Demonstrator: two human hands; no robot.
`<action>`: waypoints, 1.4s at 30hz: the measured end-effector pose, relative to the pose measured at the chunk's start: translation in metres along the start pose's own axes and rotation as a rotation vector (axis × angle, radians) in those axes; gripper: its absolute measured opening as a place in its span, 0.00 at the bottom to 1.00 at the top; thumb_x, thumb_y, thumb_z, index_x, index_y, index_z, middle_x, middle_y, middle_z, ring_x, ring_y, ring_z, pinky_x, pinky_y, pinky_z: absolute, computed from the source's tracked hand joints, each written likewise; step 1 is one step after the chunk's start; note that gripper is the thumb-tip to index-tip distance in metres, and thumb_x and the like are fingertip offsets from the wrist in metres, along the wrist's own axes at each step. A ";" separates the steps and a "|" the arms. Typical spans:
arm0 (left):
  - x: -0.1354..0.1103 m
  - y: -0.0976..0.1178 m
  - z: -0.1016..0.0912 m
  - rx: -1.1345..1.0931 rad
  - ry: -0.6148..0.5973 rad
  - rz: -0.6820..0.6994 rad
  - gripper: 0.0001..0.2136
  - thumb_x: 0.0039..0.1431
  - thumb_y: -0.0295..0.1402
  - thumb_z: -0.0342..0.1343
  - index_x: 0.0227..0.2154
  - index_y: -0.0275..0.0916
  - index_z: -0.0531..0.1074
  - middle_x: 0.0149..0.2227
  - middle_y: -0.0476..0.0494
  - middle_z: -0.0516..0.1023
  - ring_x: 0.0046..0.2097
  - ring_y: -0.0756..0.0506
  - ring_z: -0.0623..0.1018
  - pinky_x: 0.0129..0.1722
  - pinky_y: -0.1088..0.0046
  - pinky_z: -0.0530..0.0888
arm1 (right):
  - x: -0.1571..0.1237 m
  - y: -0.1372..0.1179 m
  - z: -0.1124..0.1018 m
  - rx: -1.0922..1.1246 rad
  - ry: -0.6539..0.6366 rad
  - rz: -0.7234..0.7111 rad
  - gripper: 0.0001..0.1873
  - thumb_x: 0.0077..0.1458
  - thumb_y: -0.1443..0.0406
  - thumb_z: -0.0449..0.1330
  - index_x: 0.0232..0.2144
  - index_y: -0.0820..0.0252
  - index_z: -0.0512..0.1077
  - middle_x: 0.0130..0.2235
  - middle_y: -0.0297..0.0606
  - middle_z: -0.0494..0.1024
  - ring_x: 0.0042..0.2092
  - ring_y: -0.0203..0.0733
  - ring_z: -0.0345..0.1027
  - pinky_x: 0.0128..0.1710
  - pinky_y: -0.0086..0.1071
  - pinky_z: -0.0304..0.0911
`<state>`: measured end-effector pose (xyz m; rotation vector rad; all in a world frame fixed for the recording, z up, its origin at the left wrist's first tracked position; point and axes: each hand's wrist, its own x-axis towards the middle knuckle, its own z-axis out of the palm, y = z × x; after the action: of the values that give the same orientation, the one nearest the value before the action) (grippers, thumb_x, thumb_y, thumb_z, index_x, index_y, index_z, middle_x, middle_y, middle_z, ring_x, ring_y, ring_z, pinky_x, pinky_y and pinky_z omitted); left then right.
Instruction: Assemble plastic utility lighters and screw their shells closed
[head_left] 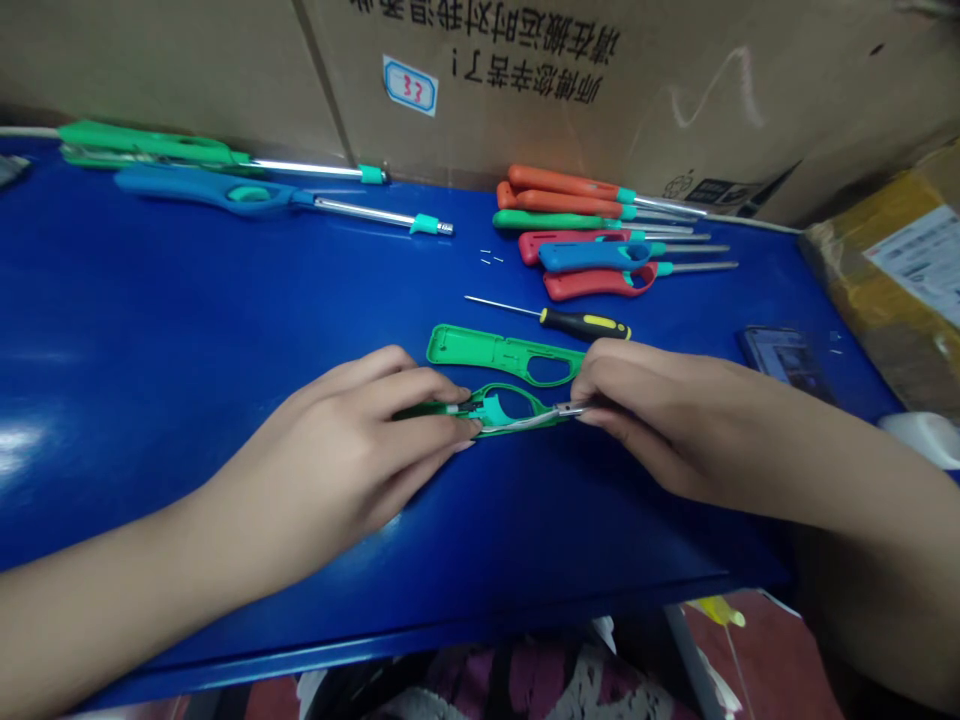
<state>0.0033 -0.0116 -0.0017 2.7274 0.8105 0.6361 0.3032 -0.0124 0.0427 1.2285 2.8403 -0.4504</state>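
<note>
An opened green lighter half (517, 428) lies on the blue table, its teal trigger (493, 411) and a pale wire showing inside. My left hand (382, 430) is closed on its left end, fingertips beside the trigger. With pinched fingers my right hand (626, 400) grips the metal tube (568, 409) at its right end; the rest of the tube is hidden by the hand. Just behind lies the other green shell half (487, 349), inner side up, its right end partly behind my right fingers. A black and yellow screwdriver (585, 324) rests beyond it.
Several assembled lighters (600, 257) in orange, green, red and blue lie at the back right. A blue lighter (217, 190) and a green one (150, 142) are at the back left. Tiny screws (486, 261) sit mid-table. A cardboard box (465, 130) stands along the back, a phone (784, 358) rightward.
</note>
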 end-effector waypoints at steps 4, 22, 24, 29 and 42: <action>-0.002 -0.001 0.001 0.030 0.002 0.012 0.09 0.69 0.29 0.57 0.48 0.42 0.80 0.49 0.42 0.80 0.47 0.41 0.76 0.43 0.60 0.78 | 0.002 0.006 0.000 -0.049 -0.074 -0.055 0.11 0.71 0.62 0.49 0.39 0.55 0.69 0.37 0.35 0.73 0.37 0.43 0.67 0.36 0.36 0.57; -0.003 0.002 -0.003 0.086 0.004 0.050 0.11 0.69 0.29 0.57 0.49 0.40 0.81 0.50 0.39 0.82 0.45 0.40 0.78 0.42 0.59 0.79 | 0.018 0.001 0.009 -0.085 0.074 -0.088 0.15 0.71 0.55 0.52 0.38 0.59 0.71 0.38 0.41 0.75 0.40 0.47 0.68 0.40 0.39 0.61; -0.003 0.002 -0.003 0.087 0.007 0.050 0.11 0.69 0.29 0.56 0.50 0.40 0.80 0.50 0.39 0.82 0.45 0.40 0.78 0.42 0.59 0.79 | 0.021 0.000 0.011 -0.094 0.152 -0.149 0.14 0.70 0.58 0.53 0.39 0.60 0.73 0.40 0.43 0.76 0.43 0.48 0.69 0.45 0.42 0.61; -0.001 0.003 -0.003 0.083 -0.005 0.047 0.12 0.69 0.28 0.56 0.51 0.40 0.80 0.50 0.39 0.82 0.44 0.40 0.77 0.41 0.58 0.79 | 0.022 -0.003 0.017 -0.083 0.216 -0.219 0.12 0.71 0.62 0.53 0.38 0.60 0.75 0.40 0.42 0.78 0.43 0.46 0.70 0.45 0.41 0.62; -0.004 0.008 -0.005 0.085 -0.013 0.019 0.13 0.71 0.29 0.53 0.52 0.41 0.79 0.53 0.40 0.82 0.46 0.40 0.78 0.43 0.60 0.79 | 0.024 -0.010 0.019 0.170 0.129 -0.084 0.11 0.70 0.65 0.52 0.38 0.60 0.74 0.39 0.41 0.78 0.42 0.44 0.69 0.42 0.38 0.63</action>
<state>0.0020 -0.0196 0.0037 2.8163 0.8273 0.5997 0.2772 -0.0070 0.0245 1.2086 3.0262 -0.6507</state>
